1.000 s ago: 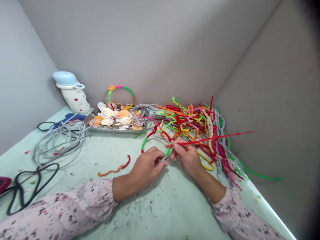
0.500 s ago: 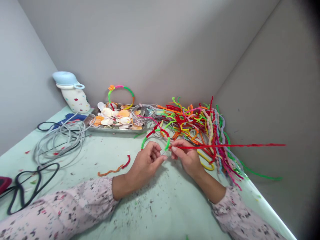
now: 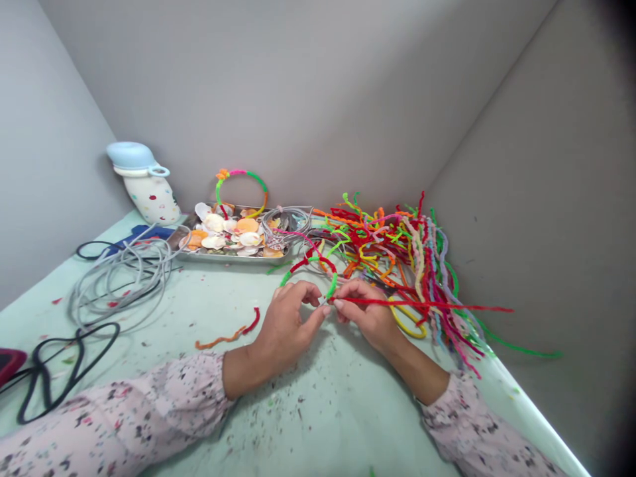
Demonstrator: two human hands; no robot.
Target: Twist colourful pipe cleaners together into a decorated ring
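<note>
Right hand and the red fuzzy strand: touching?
Touching. The head view shows the right hand pinching the red fuzzy strand near one end.

Left hand (image 3: 289,317) holding red-and-green ring (image 3: 332,285), right hand (image 3: 366,315) pinching red fuzzy strand (image 3: 447,305), shell tray (image 3: 231,259) behind

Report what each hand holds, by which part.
Left hand: red-and-green wrapped ring, by its near edge. Right hand: red pipe cleaner, near its ring-side end.

Red-and-green ring (image 3: 332,285): lower left hidden behind left hand (image 3: 288,321).
Dark-red object (image 3: 18,362): cut off by left edge, unidentifiable.
</note>
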